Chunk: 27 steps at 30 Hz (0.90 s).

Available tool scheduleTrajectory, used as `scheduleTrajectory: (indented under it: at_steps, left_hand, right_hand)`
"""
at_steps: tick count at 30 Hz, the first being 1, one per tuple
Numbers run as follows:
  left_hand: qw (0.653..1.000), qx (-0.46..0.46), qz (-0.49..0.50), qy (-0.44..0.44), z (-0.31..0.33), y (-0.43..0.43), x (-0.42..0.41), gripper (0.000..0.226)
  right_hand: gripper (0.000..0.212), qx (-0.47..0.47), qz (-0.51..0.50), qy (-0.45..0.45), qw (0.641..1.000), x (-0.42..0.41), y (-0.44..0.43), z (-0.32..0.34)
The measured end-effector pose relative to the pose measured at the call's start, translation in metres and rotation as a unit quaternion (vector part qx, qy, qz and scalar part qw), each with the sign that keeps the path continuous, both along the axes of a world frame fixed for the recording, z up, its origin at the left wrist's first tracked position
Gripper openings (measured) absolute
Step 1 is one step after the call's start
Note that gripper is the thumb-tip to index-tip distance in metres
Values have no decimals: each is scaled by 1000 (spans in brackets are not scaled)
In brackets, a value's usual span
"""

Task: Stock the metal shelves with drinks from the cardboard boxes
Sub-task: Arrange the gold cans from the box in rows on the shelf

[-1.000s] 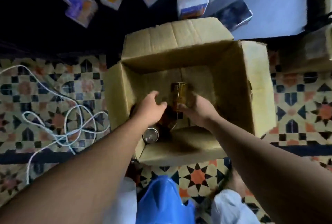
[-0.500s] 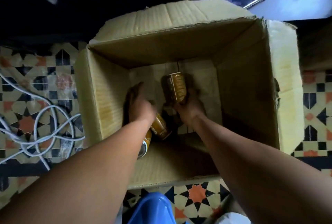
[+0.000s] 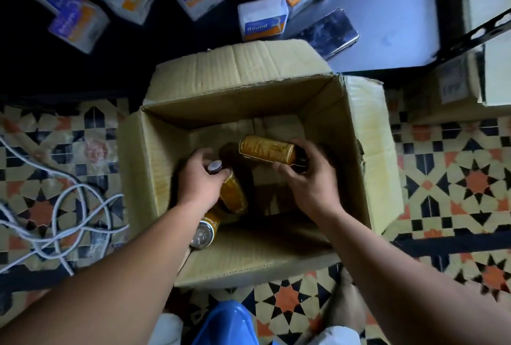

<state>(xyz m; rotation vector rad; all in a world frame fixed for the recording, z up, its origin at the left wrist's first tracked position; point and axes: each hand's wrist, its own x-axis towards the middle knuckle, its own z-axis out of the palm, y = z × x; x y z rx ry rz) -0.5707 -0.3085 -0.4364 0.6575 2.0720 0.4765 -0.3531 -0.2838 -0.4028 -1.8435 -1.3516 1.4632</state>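
An open cardboard box (image 3: 367,151) stands on the patterned tile floor. Both my hands are inside it. My right hand (image 3: 309,181) grips a gold-labelled drink bottle (image 3: 265,148) lying sideways, its dark end under my fingers. My left hand (image 3: 197,178) grips the neck of a second gold bottle (image 3: 235,195), whose white cap shows above my fingers. A third bottle or can (image 3: 204,231) lies under my left wrist by the box's near wall, silver end toward me.
Several white-and-orange packets (image 3: 262,23) lie on a dark surface beyond the box, with a phone (image 3: 329,32) beside them. White cables (image 3: 55,206) sprawl on the tiles at left. A metal shelf frame (image 3: 475,32) and another cardboard box (image 3: 453,87) stand at right. A blue stool (image 3: 229,322) is below me.
Both hands have lifted their bottles off the box floor. The right bottle has turned from upright to lying sideways. The left hand has closed on a bottle neck. The view pulled back.
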Motion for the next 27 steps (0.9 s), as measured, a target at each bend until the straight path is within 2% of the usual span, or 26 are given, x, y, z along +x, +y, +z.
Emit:
scheduleTrajectory:
  at_steps: [4, 8, 10, 14, 18, 21, 23, 27]
  left_hand:
    - [993, 110, -34, 16, 81, 1, -2, 51]
    - [979, 195, -64, 14, 175, 12, -6, 52]
    - [971, 226, -72, 8, 227, 16, -8, 52]
    - [943, 309, -114, 46, 346, 29, -5, 53]
    - [909, 385, -148, 63, 479, 41, -1, 53]
    - [901, 404, -155, 32, 579, 40, -2, 50]
    - [890, 427, -161, 25, 640, 34, -3, 46]
    - [847, 496, -172, 84, 746, 23, -1, 37]
  right_hand:
    - [53, 28, 23, -13, 999, 5, -11, 66]
    - [53, 42, 20, 16, 999, 15, -11, 148]
    - [50, 66, 0, 30, 997, 19, -4, 203]
    - [49, 186, 4, -1, 983, 20, 13, 317]
    - [55, 244, -14, 39, 969, 16, 24, 431]
    - [60, 291, -18, 63, 954, 11, 32, 528]
    - [53, 326, -16, 60, 943, 8, 35, 590]
    - [43, 387, -6, 70, 919, 2, 31, 695]
